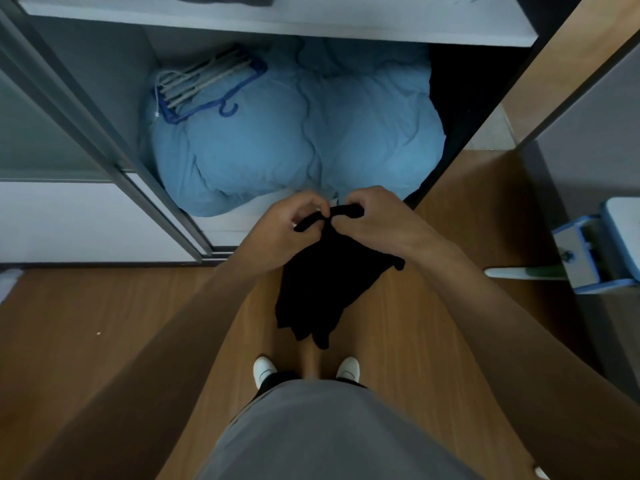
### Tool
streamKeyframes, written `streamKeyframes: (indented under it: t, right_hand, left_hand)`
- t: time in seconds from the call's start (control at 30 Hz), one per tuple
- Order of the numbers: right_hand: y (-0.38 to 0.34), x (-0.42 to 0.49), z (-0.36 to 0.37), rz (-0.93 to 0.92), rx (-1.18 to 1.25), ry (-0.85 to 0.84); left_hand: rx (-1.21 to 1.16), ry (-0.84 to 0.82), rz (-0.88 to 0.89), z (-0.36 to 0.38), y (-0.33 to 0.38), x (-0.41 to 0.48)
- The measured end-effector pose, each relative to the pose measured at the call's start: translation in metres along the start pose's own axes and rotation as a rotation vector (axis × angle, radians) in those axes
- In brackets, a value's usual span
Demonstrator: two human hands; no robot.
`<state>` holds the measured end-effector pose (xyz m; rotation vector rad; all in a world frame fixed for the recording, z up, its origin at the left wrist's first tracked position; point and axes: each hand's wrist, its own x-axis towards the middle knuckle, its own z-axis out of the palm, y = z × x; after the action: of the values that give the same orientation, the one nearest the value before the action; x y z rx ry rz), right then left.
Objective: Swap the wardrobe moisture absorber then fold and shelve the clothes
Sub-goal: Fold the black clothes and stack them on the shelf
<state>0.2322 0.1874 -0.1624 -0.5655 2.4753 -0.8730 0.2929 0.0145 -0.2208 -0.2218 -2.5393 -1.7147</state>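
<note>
Single head-worn wide-angle view, aimed steeply down and a bit forward from standing height: the wearer's grey shirt (329, 438) and white shoes (265, 368) sit at the bottom, on a wooden floor (104, 323). Left hand (287, 225), right hand (377, 223) and black garment (322, 282) are close, mid-frame. The open wardrobe (104, 81) with a blue duvet (277, 143) fills the top half, near; straight lines bow at the edges.

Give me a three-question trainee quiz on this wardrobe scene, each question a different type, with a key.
1. True or false: the left hand and the right hand both pinch the black garment at its top edge.
2. What lies on the blue duvet? A) hangers B) shoes C) a towel
3. Fill in: the garment hangs above the wooden ____.
Key: 1 true; 2 A; 3 floor.
</note>
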Motion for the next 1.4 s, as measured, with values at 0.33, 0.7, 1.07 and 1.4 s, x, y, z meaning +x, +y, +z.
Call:
streamKeyframes:
  t: [0.33, 0.7, 1.07, 1.4]
  right_hand:
    - [-0.007, -0.006, -0.004, -0.127, -0.393, -0.012]
    - [-0.021, -0.010, -0.022, -0.188, -0.074, -0.076]
    - [0.009, 0.007, -0.017, -0.126, -0.370, -0.226]
    - [-0.015, 0.022, 0.009, -0.145, -0.350, 0.018]
  left_hand:
    - [0.159, -0.085, 0.027, 0.008, -0.030, -0.008]
    - [0.200, 0.039, -0.462, 0.026, -0.080, -0.003]
    - [0.152, 0.395, -0.373, -0.018, -0.084, -0.004]
    - [0.136, 0.470, -0.365, -0.023, -0.047, -0.004]
